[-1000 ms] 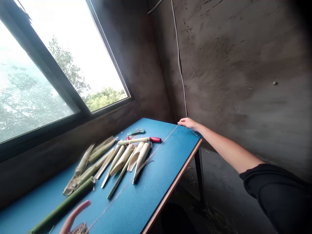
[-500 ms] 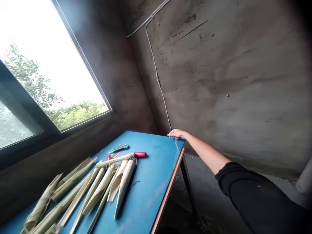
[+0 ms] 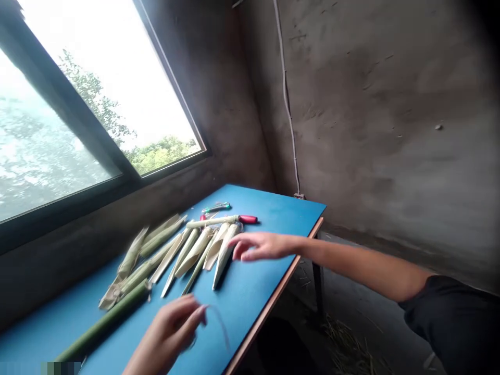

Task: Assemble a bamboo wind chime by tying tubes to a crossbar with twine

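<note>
My left hand point(image 3: 175, 325) is closed over the near part of the blue table point(image 3: 258, 281). Its fingertips pinch a thin pale strand point(image 3: 221, 320) that curves off to the right, blurred by motion. My right hand point(image 3: 261, 246) hovers beside the pale stalk sheaths point(image 3: 224, 255), fingers apart and holding nothing that I can see. Across the tops of the sheaths lies a red-handled tool point(image 3: 248, 220), its other end covered by a pale stalk. A teal utility knife point(image 3: 217, 207) rests behind it.
A thick green stalk point(image 3: 105, 320) lies at the left, with more peeled stalks point(image 3: 162, 237) behind it. Beyond the table stand a window point(image 3: 164, 104) and a bare grey wall point(image 3: 371, 130). Dry scraps point(image 3: 347, 338) litter the floor at the right.
My right hand has come back from the table's far right corner towards the sheaths. My left hand has come into view with the strand. The view has turned left, showing the green stalk.
</note>
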Motion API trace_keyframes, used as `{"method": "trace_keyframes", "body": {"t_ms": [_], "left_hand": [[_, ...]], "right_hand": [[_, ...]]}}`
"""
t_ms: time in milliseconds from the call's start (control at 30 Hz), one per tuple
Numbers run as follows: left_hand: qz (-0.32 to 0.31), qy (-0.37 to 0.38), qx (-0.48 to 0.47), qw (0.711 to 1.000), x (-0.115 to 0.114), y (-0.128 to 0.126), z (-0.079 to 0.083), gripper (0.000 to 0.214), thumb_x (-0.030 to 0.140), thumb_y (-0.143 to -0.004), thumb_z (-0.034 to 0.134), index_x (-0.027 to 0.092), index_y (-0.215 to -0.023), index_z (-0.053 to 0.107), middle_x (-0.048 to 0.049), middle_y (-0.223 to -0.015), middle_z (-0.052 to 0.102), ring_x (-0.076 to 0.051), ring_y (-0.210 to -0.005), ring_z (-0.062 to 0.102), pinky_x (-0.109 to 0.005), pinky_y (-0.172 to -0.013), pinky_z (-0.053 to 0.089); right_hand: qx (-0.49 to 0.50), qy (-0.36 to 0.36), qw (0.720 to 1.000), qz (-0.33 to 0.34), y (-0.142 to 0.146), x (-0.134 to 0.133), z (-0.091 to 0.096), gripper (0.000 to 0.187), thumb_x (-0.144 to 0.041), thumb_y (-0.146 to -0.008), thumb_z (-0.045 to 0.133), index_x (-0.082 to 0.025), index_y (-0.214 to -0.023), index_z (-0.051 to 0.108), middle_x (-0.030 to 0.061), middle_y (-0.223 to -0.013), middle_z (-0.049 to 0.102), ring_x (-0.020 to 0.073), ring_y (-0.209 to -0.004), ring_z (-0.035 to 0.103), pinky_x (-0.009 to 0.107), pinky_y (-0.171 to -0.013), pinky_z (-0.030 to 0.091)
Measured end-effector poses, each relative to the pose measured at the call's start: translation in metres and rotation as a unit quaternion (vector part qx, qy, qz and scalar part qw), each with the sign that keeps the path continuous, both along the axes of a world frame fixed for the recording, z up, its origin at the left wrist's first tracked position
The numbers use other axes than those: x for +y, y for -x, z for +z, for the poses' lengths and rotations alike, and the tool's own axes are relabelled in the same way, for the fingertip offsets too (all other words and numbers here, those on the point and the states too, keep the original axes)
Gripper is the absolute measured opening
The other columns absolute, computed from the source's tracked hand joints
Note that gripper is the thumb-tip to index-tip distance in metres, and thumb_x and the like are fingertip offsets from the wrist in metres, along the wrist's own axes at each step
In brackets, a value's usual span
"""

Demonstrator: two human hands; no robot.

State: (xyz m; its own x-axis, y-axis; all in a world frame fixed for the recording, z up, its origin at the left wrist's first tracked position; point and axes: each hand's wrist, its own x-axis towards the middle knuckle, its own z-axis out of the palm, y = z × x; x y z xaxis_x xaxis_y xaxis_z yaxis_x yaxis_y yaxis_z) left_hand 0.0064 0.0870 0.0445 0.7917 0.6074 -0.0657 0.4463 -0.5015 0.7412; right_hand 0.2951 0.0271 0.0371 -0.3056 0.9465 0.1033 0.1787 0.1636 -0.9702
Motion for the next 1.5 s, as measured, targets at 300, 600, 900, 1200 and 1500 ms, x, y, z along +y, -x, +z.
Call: {"method": "trace_keyframes", "body": {"t_ms": [300, 600, 900, 1200, 1500], "left_hand": [[-0.013, 0.075, -0.035, 0.996, -0.013, -0.023, 0.015, 0.032, 0.044, -0.08, 0.055, 0.013, -0.071, 0.054, 0.0032, -0.057, 0.042, -0.007, -0.049, 0.036, -0.017, -0.045, 0.029], [0.002, -0.046, 0.016, 0.999, -0.008, -0.001, 0.006, 0.035, 0.038, -0.078, 0.058, 0.017, -0.107, 0.056, -0.0003, -0.077, 0.05, -0.012, -0.067, 0.046, -0.022, -0.063, 0.038], [0.058, 0.06, -0.084, 0.993, 0.007, -0.033, -0.015, 0.027, 0.029, -0.077, 0.05, 0.013, -0.099, 0.055, 0.0024, -0.07, 0.043, -0.006, -0.052, 0.036, -0.019, -0.046, 0.03], [0.069, 0.114, -0.179, 0.975, -0.002, -0.034, 0.0, 0.03, 0.027, -0.073, 0.053, 0.017, -0.102, 0.05, 0.0037, -0.074, 0.041, -0.004, -0.051, 0.035, -0.017, -0.045, 0.028], [0.132, 0.128, -0.251, 0.95, 0.007, -0.011, -0.002, 0.029, 0.025, -0.073, 0.053, 0.018, -0.101, 0.052, 0.0044, -0.071, 0.041, -0.005, -0.053, 0.038, -0.018, -0.049, 0.034]], "right_hand": [[0.041, 0.025, 0.994, 0.097, 0.054, -0.016, -0.012, 0.026, -0.035, -0.084, 0.054, -0.013, -0.096, 0.062, -0.0036, -0.064, 0.047, 0.0051, -0.058, 0.042, 0.018, -0.056, 0.035], [-0.058, 0.016, 0.998, -0.012, 0.015, -0.007, -0.015, 0.031, -0.041, -0.081, 0.055, -0.011, -0.083, 0.063, -0.0033, -0.061, 0.046, 0.0053, -0.051, 0.031, 0.02, -0.048, 0.024], [-0.48, -0.062, 0.827, -0.286, -0.046, 0.063, -0.014, 0.04, -0.036, -0.086, 0.049, -0.017, -0.122, 0.052, 0.0118, -0.116, 0.053, 0.0226, -0.106, 0.049, 0.029, -0.085, 0.039], [-0.532, 0.026, 0.787, -0.311, -0.051, 0.116, -0.048, 0.032, -0.037, -0.09, 0.049, -0.014, -0.111, 0.054, 0.008, -0.111, 0.055, 0.0174, -0.098, 0.055, 0.039, -0.085, 0.047], [-0.467, -0.014, 0.821, -0.328, -0.052, 0.048, -0.022, 0.032, -0.023, -0.086, 0.047, -0.013, -0.116, 0.044, 0.0114, -0.104, 0.059, 0.019, -0.088, 0.057, 0.026, -0.07, 0.042]]}}
